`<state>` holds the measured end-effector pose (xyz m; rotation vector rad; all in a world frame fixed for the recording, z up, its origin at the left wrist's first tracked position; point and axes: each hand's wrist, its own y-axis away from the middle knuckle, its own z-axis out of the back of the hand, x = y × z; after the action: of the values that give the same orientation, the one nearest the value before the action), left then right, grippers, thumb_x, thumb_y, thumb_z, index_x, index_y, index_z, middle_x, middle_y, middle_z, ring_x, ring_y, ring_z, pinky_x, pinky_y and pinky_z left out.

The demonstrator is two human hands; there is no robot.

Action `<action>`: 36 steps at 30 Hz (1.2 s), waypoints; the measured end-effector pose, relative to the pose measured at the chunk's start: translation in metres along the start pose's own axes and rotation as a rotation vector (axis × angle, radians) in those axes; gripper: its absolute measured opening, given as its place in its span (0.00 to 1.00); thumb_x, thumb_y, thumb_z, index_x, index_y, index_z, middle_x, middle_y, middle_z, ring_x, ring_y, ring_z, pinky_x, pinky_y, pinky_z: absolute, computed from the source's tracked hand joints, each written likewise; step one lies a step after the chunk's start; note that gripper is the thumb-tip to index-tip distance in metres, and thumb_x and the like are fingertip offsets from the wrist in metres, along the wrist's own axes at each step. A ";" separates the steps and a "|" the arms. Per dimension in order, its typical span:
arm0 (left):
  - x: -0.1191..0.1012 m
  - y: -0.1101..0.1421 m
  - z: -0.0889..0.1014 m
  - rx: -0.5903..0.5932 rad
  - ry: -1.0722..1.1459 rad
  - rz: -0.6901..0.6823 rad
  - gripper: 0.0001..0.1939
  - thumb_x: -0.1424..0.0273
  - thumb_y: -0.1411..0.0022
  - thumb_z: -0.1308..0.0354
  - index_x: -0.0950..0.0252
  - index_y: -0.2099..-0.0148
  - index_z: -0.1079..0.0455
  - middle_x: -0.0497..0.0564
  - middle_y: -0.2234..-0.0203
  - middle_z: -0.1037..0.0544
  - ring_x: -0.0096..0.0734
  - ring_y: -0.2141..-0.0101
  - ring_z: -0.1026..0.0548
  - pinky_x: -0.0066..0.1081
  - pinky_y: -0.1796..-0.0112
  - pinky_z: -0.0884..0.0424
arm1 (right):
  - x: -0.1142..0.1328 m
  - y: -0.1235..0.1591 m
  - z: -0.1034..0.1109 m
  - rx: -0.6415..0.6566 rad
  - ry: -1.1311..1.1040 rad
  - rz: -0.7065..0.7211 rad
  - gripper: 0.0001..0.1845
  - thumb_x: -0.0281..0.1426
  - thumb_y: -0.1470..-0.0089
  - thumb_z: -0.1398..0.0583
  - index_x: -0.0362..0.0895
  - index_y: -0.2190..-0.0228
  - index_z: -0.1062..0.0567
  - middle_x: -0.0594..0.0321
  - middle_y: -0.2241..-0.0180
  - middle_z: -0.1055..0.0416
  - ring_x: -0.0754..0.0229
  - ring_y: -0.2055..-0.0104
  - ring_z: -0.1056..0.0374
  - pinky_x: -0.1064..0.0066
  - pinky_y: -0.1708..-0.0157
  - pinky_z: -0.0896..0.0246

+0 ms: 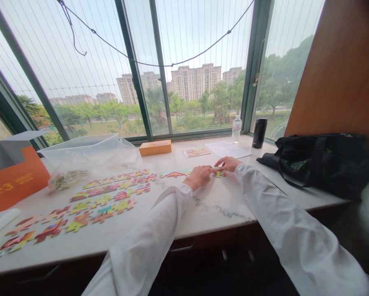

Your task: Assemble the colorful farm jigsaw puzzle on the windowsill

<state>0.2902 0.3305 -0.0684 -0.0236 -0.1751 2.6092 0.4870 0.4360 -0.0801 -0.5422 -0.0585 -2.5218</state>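
Note:
Both my hands meet over a short joined strip of jigsaw puzzle (173,174) on the table. My left hand (199,176) is closed, its fingertips on a jigsaw piece at the strip's right end. From the right, my right hand (229,163) pinches at the same spot with thumb and fingers bent. A yellow-green jigsaw piece (219,174) shows just below the fingertips. Part of the strip is hidden behind my left hand. Left of my arms, loose jigsaw pieces (105,200) lie in several slanting rows.
An orange box (16,181), a clear plastic tub (79,144) and a bag of pieces (68,179) stand left. Behind are a small orange box (155,147), a picture card (196,152) and paper (229,149). A bottle (236,129), black flask (259,133) and black bag (320,164) are right.

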 end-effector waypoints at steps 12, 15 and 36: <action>-0.003 0.000 -0.004 0.004 0.004 0.062 0.27 0.80 0.38 0.51 0.50 0.42 0.29 0.44 0.42 0.27 0.36 0.48 0.26 0.34 0.48 0.30 | 0.000 0.000 -0.002 -0.024 0.019 0.022 0.14 0.33 0.52 0.34 0.51 0.61 0.17 0.65 0.61 0.19 0.57 0.59 0.24 0.73 0.57 0.31; -0.004 0.001 -0.002 0.008 0.005 0.068 0.26 0.80 0.38 0.52 0.52 0.42 0.29 0.46 0.43 0.27 0.37 0.49 0.25 0.35 0.48 0.29 | 0.000 0.000 -0.002 -0.027 0.016 0.031 0.14 0.32 0.52 0.34 0.50 0.60 0.17 0.64 0.61 0.19 0.58 0.59 0.24 0.73 0.58 0.32; -0.009 0.011 -0.004 -0.004 -0.037 0.054 0.25 0.74 0.35 0.54 0.52 0.38 0.33 0.48 0.41 0.32 0.36 0.55 0.24 0.35 0.53 0.28 | -0.009 0.002 -0.010 -0.103 0.027 0.193 0.12 0.32 0.53 0.35 0.50 0.64 0.16 0.62 0.66 0.19 0.56 0.62 0.24 0.70 0.59 0.32</action>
<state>0.2923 0.3170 -0.0737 0.0182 -0.1955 2.6639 0.4910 0.4377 -0.0929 -0.5282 0.1280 -2.3520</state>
